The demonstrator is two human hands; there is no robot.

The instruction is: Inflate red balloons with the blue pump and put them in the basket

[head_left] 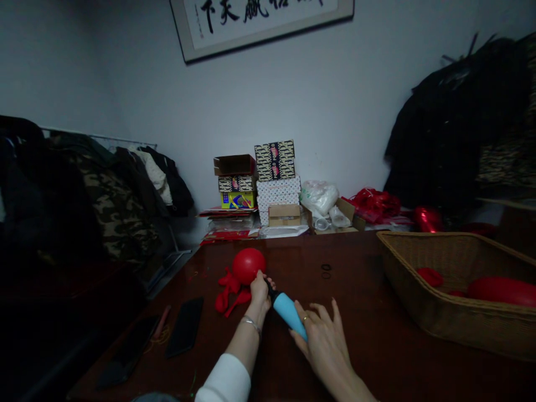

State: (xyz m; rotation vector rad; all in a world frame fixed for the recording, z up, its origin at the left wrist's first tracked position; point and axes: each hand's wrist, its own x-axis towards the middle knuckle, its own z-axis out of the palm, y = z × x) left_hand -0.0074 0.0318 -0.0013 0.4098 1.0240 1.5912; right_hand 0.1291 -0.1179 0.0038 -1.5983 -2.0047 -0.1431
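Observation:
A light blue hand pump [288, 314] with a black nozzle end lies at a slant between my hands. My left hand [261, 290] is closed around the nozzle end, where a round, partly inflated red balloon [248, 264] sits against the fingers. My right hand [324, 334], with a ring on one finger, rests its thumb and index side on the blue body near its rear end, the other fingers spread. Limp red balloons [228, 291] lie on the table just left of my left hand.
Two dark flat devices [185, 326] [129, 349] and a reddish stick [162, 322] lie at the left on the brown table [352, 290]. A wicker basket [452, 318] with red balloons stands at the right. Stacked boxes [278, 192] are behind.

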